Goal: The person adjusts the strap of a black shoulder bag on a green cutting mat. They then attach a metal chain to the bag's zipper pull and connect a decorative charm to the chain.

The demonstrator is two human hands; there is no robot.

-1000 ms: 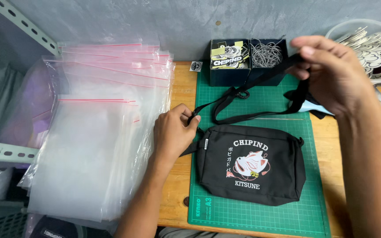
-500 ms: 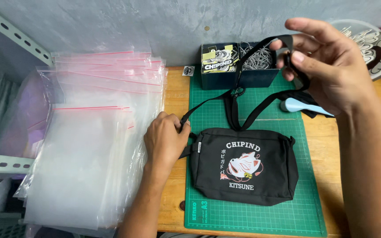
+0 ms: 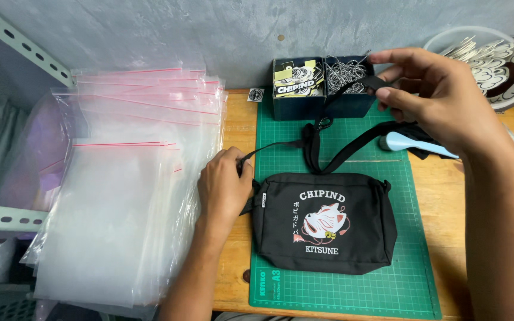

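I judge I'm mid strap-sorting: my left hand pinches the strap beside the black pouch lying on the green mat, my right hand grips its raised loop, which next needs folding down neatly.

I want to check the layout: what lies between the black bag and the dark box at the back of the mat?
In the head view, the bag's black strap crosses bare green cutting mat between the black bag and the dark box.
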